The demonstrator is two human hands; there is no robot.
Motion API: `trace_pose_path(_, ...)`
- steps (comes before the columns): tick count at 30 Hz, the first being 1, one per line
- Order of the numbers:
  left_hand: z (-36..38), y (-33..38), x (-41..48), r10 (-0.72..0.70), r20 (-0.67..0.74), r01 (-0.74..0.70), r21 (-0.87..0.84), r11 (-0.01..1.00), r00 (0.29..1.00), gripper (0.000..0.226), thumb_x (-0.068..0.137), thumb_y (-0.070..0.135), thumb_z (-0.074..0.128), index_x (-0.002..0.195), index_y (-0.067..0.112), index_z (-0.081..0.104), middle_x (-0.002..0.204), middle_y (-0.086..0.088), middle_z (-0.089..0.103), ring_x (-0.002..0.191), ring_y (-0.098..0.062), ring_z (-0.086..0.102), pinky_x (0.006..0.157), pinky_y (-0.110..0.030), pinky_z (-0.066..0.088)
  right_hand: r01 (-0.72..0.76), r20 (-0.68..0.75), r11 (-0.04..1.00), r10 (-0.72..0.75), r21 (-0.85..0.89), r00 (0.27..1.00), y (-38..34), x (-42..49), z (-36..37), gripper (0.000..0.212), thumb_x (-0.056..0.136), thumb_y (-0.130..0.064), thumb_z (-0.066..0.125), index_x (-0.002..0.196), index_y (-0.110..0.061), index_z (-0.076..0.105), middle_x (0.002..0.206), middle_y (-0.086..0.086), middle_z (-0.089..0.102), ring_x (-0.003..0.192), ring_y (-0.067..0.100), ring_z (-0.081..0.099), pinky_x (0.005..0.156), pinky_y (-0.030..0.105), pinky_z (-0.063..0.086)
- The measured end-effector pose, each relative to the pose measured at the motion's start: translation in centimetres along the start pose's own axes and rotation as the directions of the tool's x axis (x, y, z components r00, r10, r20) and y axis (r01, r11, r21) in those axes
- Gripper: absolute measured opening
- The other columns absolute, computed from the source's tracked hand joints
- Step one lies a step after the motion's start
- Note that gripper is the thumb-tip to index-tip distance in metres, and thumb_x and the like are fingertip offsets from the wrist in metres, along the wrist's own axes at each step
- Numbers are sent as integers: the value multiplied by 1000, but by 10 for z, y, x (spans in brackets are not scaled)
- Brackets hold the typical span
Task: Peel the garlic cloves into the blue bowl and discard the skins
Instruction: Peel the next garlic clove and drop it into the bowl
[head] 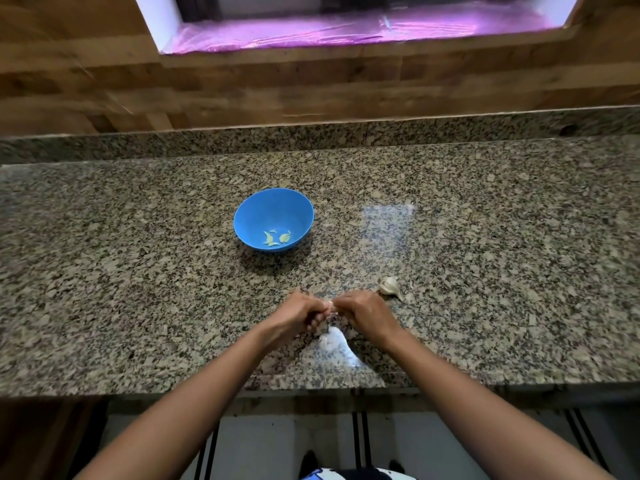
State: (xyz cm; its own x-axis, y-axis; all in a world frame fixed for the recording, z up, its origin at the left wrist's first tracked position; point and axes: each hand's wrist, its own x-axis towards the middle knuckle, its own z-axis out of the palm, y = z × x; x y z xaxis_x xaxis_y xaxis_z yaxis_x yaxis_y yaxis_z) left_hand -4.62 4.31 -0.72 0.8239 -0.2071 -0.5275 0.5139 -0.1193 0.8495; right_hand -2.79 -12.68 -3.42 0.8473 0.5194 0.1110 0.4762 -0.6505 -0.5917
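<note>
Head view: left hand (298,315) and right hand (363,311) both pinch one clove (330,306) mid-peel, several peeled cloves (277,238) in the blue bowl (273,209), more garlic (389,286) waiting.

From my left hand (298,313) and right hand (363,311), bare counter (138,271) runs straight ahead to the blue bowl (270,206). A garlic piece (389,285) sits just beyond my right hand; white skins (334,339) lie low between my wrists.
</note>
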Motion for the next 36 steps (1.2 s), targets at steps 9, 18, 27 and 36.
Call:
trace_pose_path(9,-12,-9,0,552,-23,-364,730,579,834,14,92,10,57,94,7,70,77,-3,67,61,-3,55,59,-7,45,-615,544,186,321,766,775,-19,4,-4,20,96,-17,44,81,-12,56,64,-4,49,50,6,41,39,15,26)
trace_pose_path(18,-6,-12,-1,592,-89,-325,767,554,801,16,94,10,52,93,6,67,79,-4,65,67,-12,57,57,-11,40,-534,291,353,550,768,783,-38,9,0,30,95,-13,51,68,-6,62,59,3,53,48,10,44,40,14,34)
trace_pose_path(27,-2,-15,-4,665,-12,-422,764,488,747,17,91,8,52,76,10,61,66,5,54,58,-2,45,53,-13,36,-465,122,482,586,742,801,-47,3,6,29,89,-14,60,75,10,64,59,9,55,48,10,48,45,16,38)
trace_pose_path(36,-12,-23,-1,441,-295,-245,520,818,848,10,82,20,71,91,16,73,84,4,72,73,-4,65,69,-20,55,-418,82,413,625,809,776,-33,-7,3,16,91,-13,57,81,-8,68,61,-2,65,43,4,53,46,16,47)
